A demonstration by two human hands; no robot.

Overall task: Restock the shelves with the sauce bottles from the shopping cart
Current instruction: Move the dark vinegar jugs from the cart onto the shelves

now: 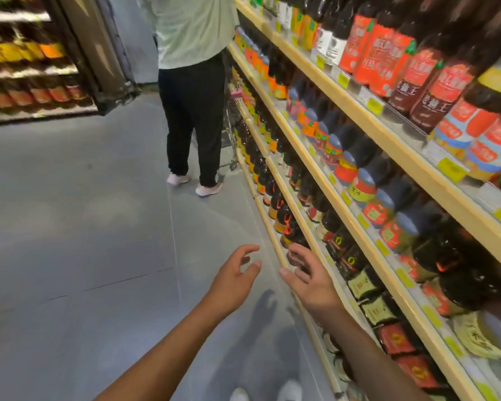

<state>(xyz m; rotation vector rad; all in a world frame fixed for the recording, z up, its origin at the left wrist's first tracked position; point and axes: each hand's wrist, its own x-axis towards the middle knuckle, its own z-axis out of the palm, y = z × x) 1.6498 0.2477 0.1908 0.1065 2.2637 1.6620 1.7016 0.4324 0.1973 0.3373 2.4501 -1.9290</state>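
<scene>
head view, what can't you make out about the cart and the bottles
All in the head view.
Shopping cart: mostly hidden behind the standing person; its contents don't show.
Bottle labels: motion-blurred, text unreadable.
Right hand: whether it touches the bottom-shelf bottles is unclear.

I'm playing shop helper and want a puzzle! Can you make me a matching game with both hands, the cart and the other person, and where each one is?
Things:
1 left hand
2 right hand
3 shopping cart
4 standing person

Places:
A mid-aisle, back turned
B over the grey floor, holding nothing
C far down the aisle, half hidden
D at the lowest shelf edge

Pairs: 1-B, 2-D, 3-C, 4-A
</scene>
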